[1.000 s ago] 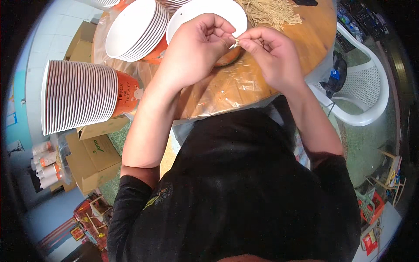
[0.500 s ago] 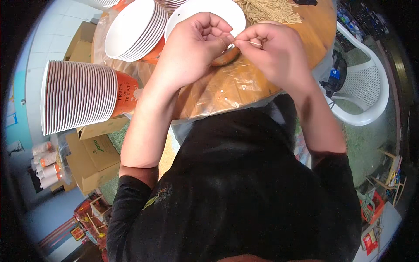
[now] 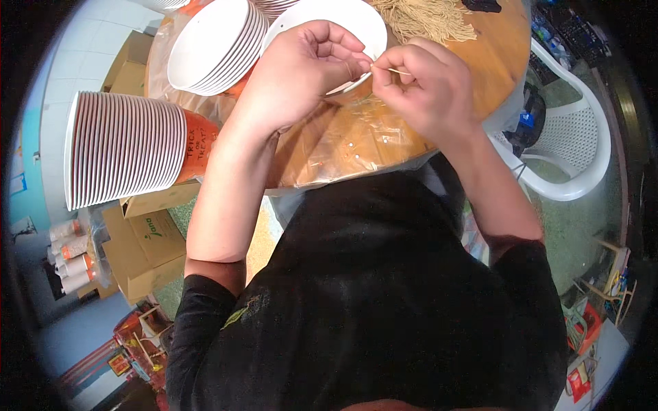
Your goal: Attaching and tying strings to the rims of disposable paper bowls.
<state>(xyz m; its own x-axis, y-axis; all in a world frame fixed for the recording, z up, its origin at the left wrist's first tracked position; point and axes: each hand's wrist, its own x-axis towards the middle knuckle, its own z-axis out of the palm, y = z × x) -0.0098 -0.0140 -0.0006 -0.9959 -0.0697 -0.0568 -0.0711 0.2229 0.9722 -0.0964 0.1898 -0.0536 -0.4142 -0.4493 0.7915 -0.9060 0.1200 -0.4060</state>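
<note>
A short piece of thin tan cord (image 3: 399,71) runs between my two hands above the round wooden table. My left hand (image 3: 301,75) pinches at one end with thumb and forefinger, its other fingers loosely curled. Closed on the cord close beside it is my right hand (image 3: 432,89), fingers bent inward. Under and behind my hands lies a white-lined paper bucket (image 3: 363,26), its open side up and part of it covered by my left hand. Far right of it rests a bundle of loose tan cords (image 3: 425,19).
A tilted stack of white-lined buckets (image 3: 209,41) lies left of my hands. A taller nested stack of orange buckets (image 3: 130,151) juts past the table's left edge. Clear plastic covers the table (image 3: 384,147). Cardboard boxes (image 3: 147,246) stand lower left, a white plastic chair (image 3: 572,137) right.
My right hand has shifted slightly right and down, and its fingers have curled in more. The left hand stays nearly in place, still pinching. The whole view has moved a little.
</note>
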